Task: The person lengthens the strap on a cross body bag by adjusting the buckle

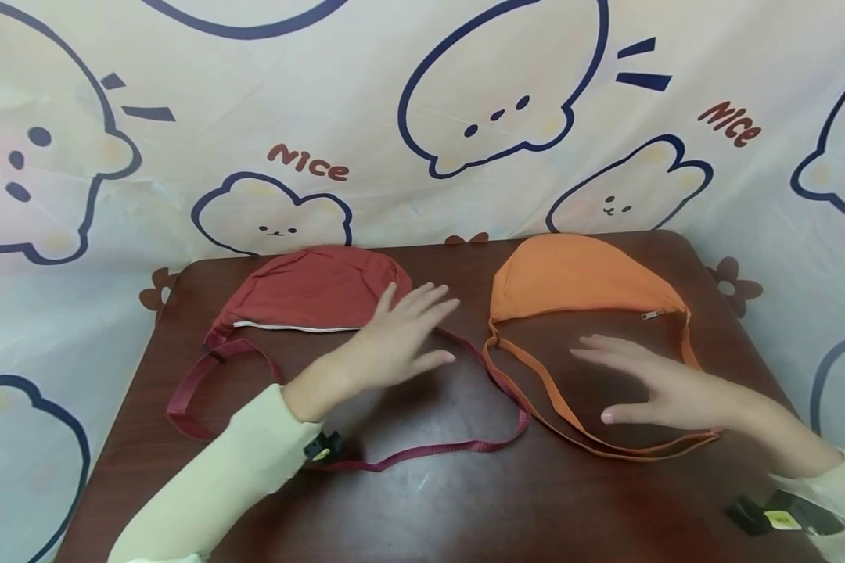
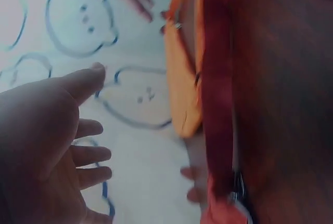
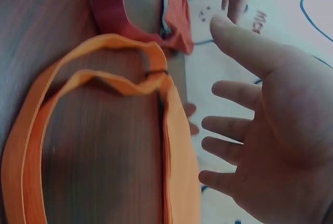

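Two crescent-shaped shoulder bags lie on a dark brown table. The red bag (image 1: pixel 317 285) is at the left, its white-edged zipper facing me and its dark red strap (image 1: pixel 440 448) looped toward the front. To the right lies the orange bag (image 1: pixel 577 274), with a metal zipper pull at its lower right and its orange strap (image 1: pixel 545 383) looped forward. My left hand (image 1: pixel 394 344), fingers spread, is over the red bag's right end and holds nothing. My right hand (image 1: pixel 648 383) hovers above the orange strap loop, fingers extended; the right wrist view shows its palm bare.
The brown table (image 1: pixel 486 500) has rounded far corners. A white cloth (image 1: pixel 394 203) printed with cartoon bears and the word "Nice" hangs behind it and along both sides. The two straps meet near the middle of the table. A small black device sits on each sleeve (image 1: pixel 246 461).
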